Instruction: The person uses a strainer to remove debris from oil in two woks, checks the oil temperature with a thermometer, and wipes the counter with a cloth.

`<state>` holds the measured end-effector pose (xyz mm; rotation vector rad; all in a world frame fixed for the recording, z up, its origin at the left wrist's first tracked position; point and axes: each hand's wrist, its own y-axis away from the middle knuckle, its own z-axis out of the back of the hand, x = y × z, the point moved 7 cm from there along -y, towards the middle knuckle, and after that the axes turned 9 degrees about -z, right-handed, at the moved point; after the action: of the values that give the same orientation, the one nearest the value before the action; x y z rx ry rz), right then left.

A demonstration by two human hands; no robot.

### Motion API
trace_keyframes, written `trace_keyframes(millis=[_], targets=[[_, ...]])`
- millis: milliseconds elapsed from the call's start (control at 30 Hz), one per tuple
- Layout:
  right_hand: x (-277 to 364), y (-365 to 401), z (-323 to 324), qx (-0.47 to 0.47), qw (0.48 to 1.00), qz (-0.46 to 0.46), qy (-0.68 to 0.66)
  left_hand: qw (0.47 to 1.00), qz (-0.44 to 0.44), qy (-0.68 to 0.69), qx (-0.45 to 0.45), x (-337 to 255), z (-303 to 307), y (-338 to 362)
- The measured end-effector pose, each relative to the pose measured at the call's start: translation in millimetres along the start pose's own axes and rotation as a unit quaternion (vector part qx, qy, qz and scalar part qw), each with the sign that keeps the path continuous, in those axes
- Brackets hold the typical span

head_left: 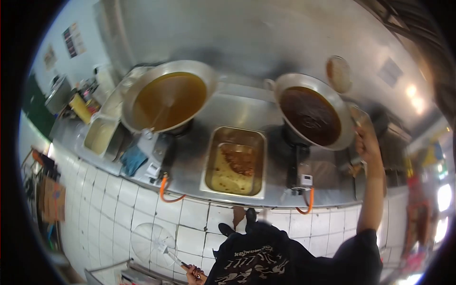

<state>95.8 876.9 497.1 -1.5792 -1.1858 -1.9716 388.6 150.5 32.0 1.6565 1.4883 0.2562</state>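
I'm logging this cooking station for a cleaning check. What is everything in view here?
left wok: 1, steel, amber liquid, left burner
right wok: 1, steel, dark brown sauce, right burner
tray: 1, steel, oily brown residue, between the woks
counter: 1, steel, under the woks
round dish: 1, brown-stained, against the back wall
hoses: 2, orange, below the counter edge
cloth: 1, blue, left of the tray
bottle: 1, yellow, far left
tiles: many, white, counter front
skimmer: 1, pale round mesh, low by the tiles
shoes: 2, black, bottom centre
left hand: fingers closed on the skimmer handle
right hand: at the right wok's rim
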Motion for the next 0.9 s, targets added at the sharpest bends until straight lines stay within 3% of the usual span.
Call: trace_keyframes(millis=[67,200,267,367,467,667,733,800,900], targets=[[-7.4,1.7,-5.8,0.013,0.999,-0.043,0.009,0.998,-0.035,-0.059,0.009,-2.7,37.1,-29.3],[-41.7,-15.2,-3.5,0.022,0.991,-0.121,0.045,0.996,-0.066,-0.056,0.003,2.3,44.0,-40.1],[-33.6,-4.2,-9.0,0.008,0.993,-0.106,0.048,0.999,-0.022,-0.029,0.034,5.8,26.7,-34.6],[-17.0,6.0,-8.0,0.009,0.996,-0.075,0.041,0.998,-0.010,-0.055,0.008,-0.5,-39.1,1.7],[-22.2,1.3,-4.9,0.023,0.997,-0.069,0.024,0.999,0.007,-0.012,0.040,1.9,-30.6,-4.0],[-56.2,-16.2,3.2,0.038,0.989,-0.132,0.048,0.999,0.016,0.002,-0.029,3.8,-45.0,4.9],[-47.1,-2.6,-5.1,0.045,0.989,-0.134,0.053,1.000,0.024,-0.001,0.009,3.2,-46.5,4.0],[-15.4,21.5,-11.9,-0.010,0.996,-0.069,0.058,1.000,0.023,-0.009,-0.010,2.6,-50.8,8.8],[1.4,31.1,-19.2,0.013,0.998,-0.028,0.046,0.998,0.014,-0.051,-0.028,1.5,-58.5,15.1]])
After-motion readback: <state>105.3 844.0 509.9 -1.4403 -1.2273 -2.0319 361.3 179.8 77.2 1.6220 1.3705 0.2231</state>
